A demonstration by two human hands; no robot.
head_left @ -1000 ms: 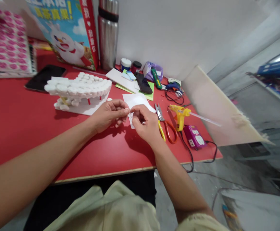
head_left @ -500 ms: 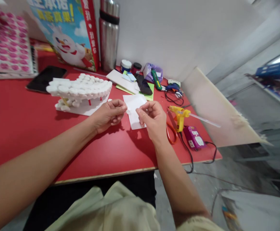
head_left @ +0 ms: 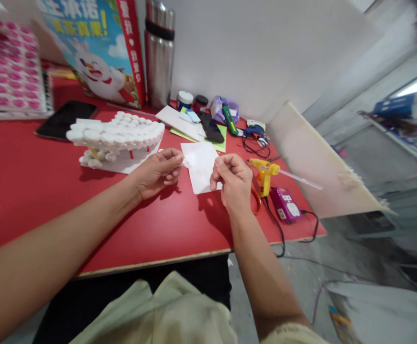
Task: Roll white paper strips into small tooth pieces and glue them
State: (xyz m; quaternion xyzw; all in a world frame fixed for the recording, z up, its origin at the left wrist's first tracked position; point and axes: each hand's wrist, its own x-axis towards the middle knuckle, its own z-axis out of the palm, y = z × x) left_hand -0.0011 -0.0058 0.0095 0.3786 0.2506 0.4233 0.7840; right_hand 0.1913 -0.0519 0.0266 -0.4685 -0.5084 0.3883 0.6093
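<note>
My left hand (head_left: 160,174) is closed in a pinch, with a small white piece (head_left: 186,163) showing at its fingertips. My right hand (head_left: 233,184) is also closed, thumb against curled fingers, a short gap to the right; whatever it may hold is too small to make out. Behind and between both hands lies a white sheet of paper (head_left: 203,167) on the red table (head_left: 147,239). Left of my left hand stands a model (head_left: 117,136) built of white rounded pieces on a white base, with red and yellow supports under its upper part.
Right of my right hand are a yellow glue gun (head_left: 265,177) with a clear stick, orange-handled scissors (head_left: 256,199) and a purple power socket (head_left: 285,204). Farther back are a green cutter (head_left: 230,120), a steel flask (head_left: 159,57), paint jars (head_left: 185,100) and a black phone (head_left: 67,119).
My hands have drawn apart, the left one a little to the left and the right one a little to the right. The view has shifted slightly.
</note>
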